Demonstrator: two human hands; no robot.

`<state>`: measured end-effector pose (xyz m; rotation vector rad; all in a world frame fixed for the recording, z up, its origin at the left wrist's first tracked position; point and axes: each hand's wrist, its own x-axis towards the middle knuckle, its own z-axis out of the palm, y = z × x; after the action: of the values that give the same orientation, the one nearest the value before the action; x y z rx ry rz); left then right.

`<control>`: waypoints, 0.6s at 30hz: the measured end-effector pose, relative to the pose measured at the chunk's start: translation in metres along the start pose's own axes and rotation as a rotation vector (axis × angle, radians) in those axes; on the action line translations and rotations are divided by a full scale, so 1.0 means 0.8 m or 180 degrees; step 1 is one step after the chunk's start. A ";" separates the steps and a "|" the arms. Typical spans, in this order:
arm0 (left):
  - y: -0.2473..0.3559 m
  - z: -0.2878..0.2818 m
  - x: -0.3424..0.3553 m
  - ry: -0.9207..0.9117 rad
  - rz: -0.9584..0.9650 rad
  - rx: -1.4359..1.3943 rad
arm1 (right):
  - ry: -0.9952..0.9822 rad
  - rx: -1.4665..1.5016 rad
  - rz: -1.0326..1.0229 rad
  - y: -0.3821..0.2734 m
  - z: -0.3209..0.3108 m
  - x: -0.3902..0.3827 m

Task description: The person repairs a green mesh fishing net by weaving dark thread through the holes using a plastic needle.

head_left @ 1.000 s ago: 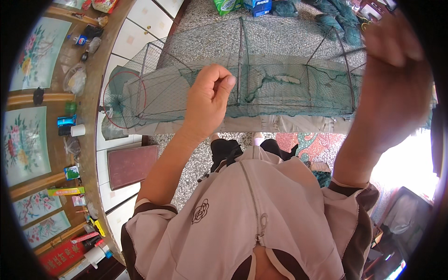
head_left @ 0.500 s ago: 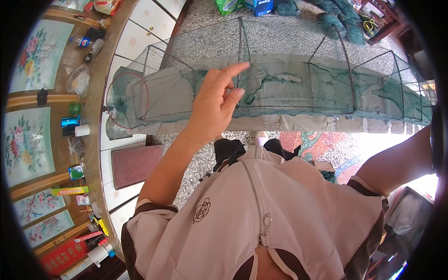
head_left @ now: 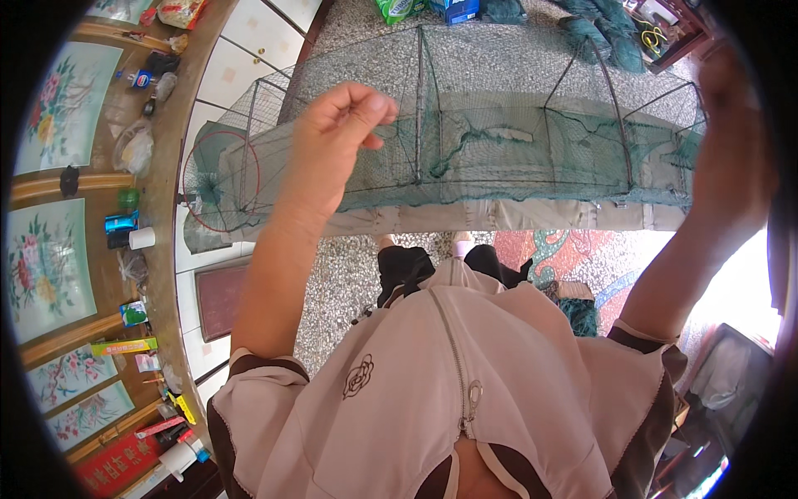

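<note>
Lengthwise, the green net [head_left: 532, 170] runs left to right in front; the left hand [head_left: 331, 137], fingers curled together, is nearer its middle; blur hides the right hand [head_left: 731, 112]: finger state indeterminable.

Floral pictures [head_left: 54, 270], white cabinets [head_left: 247, 40] and a speckled floor [head_left: 337, 291] suggest a home.

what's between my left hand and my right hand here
In the head view, green netting with dark rods in it spans the stretch between your left hand and your blurred right hand.
</note>
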<state>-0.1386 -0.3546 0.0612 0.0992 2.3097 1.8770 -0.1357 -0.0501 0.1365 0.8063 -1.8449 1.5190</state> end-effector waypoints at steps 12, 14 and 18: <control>-0.018 -0.017 0.023 -0.0259 -0.0317 -0.0765 | -0.1201 -0.0848 0.1252 0.064 0.119 -0.081; -0.019 -0.013 0.025 -0.0323 -0.0287 -0.0785 | -0.1218 -0.0840 0.1371 0.067 0.119 -0.083; -0.024 -0.020 0.017 -0.0381 -0.0208 -0.0736 | -0.1329 -0.0987 0.1325 0.071 0.135 -0.087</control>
<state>-0.1537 -0.3723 0.0444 0.1027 1.9804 2.0294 -0.1440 -0.1422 0.0308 0.6499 -2.6116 1.3082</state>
